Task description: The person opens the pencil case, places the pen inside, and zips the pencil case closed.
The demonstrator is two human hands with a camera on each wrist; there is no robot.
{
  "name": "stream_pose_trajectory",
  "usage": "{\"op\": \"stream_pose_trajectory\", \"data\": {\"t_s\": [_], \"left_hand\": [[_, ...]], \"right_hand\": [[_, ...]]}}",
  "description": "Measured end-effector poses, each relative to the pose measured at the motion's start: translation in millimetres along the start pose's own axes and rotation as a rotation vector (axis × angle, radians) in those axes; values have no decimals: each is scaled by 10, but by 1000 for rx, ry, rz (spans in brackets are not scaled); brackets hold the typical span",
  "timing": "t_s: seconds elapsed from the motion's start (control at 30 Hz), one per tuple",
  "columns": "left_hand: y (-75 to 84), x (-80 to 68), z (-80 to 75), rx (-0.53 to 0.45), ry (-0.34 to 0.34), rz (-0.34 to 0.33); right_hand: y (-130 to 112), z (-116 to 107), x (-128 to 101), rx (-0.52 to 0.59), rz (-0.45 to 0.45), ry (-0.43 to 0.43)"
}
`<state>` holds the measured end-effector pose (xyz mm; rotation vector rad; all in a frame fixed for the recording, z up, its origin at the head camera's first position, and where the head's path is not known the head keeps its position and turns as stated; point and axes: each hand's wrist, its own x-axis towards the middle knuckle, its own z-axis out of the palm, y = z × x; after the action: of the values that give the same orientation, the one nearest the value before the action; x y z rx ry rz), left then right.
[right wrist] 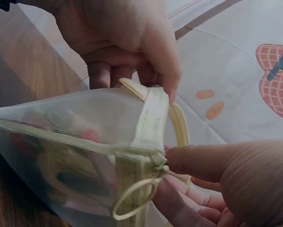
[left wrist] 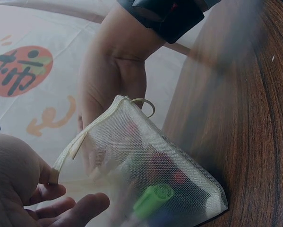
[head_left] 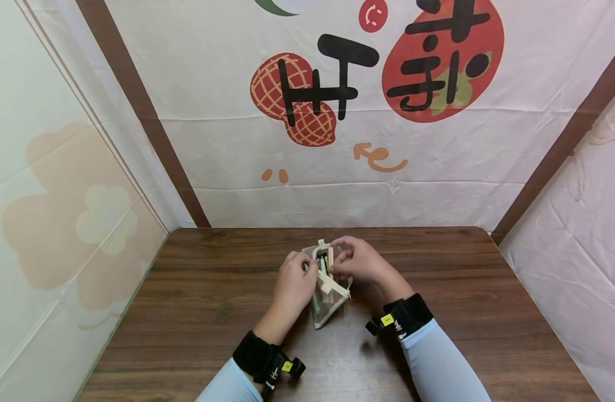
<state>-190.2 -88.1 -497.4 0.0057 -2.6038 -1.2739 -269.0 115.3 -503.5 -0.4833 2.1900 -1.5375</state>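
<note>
A small translucent mesh zip pouch (head_left: 321, 317) with cream edging stands over the table, its mouth spread apart. Pens (head_left: 323, 263) show inside the opening, and a green-capped marker (left wrist: 153, 201) is visible through the mesh in the left wrist view. My left hand (head_left: 294, 282) pinches the cream zip edge on the left side between thumb and fingers. On the opposite side, my right hand (head_left: 365, 261) grips the rim near the zip's end, thumb against the edging. A ring-shaped zip pull (right wrist: 124, 208) hangs beside the right fingers. Red items inside are blurred by the mesh.
The brown wood-grain table (head_left: 212, 279) reaches back to a white printed curtain (head_left: 227, 156). A pale panel with a flower print (head_left: 61, 218) borders the left, and white fabric (head_left: 579, 251) the right. Black camera straps (head_left: 413, 312) circle both wrists.
</note>
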Motion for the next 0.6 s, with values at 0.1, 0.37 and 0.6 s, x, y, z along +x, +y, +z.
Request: {"op": "stream_pose_trajectory", "data": {"t_s": [0.1, 0.37, 0.6], "left_hand": [[2, 1, 1, 1, 3, 2], [3, 3, 4, 5, 19, 3], [10, -5, 3, -2, 24, 5]], "right_hand": [[15, 20, 13, -3, -17, -16], [62, 0, 27, -84, 16, 45], [97, -128, -7, -204, 164, 146]]}}
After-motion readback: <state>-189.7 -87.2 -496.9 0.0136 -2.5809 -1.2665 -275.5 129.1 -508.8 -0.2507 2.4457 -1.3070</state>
